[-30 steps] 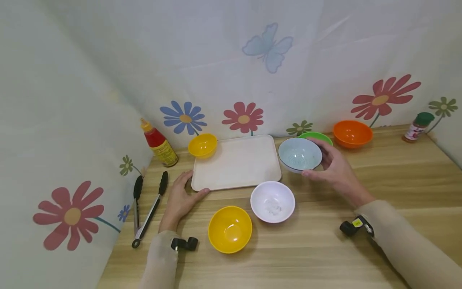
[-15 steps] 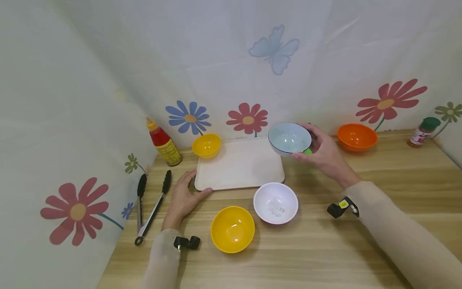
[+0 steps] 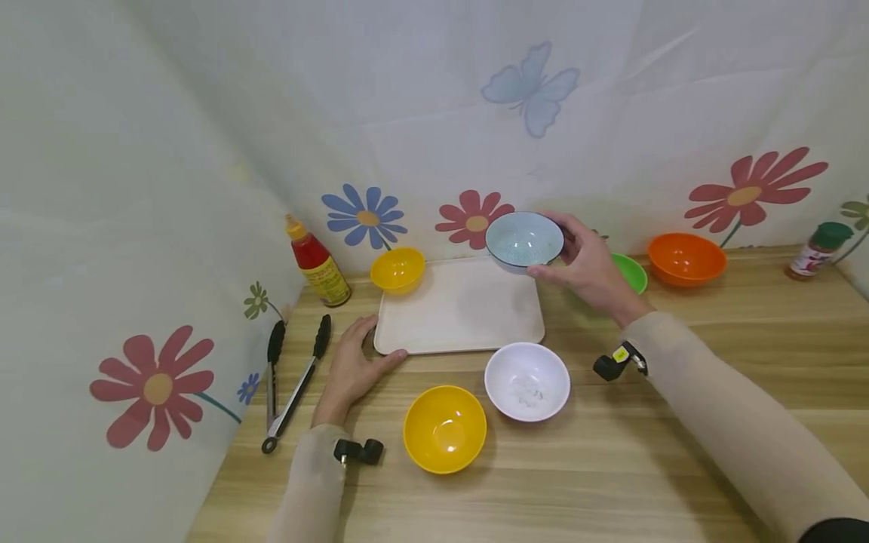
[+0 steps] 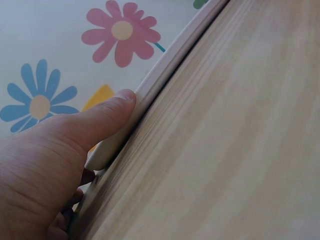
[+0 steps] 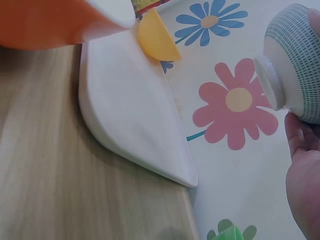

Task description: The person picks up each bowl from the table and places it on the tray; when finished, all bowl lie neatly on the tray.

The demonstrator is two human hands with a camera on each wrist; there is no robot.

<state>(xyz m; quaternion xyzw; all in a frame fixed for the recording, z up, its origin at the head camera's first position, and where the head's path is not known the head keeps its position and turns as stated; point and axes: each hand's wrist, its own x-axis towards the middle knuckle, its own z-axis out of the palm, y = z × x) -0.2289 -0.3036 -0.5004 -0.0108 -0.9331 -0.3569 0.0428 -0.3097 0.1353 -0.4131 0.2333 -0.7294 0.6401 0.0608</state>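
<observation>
Head view: the right grip (image 3: 587, 264) holds a pale-blue patterned bowl (image 3: 523, 240) roughly upright above the tray (image 3: 455, 313) at the surface's (image 3: 584, 483) back edge, while the left grip (image 3: 356, 367) clasps the tray's near-left corner, seemingly to steady it.

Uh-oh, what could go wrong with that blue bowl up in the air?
The light-blue bowl might slip, since only the right hand holds it, and it could drop onto the white tray. Also, the small yellow bowl sits at the tray's far left corner, so it could tip if the left hand, touching the tray, jolts it.
</observation>
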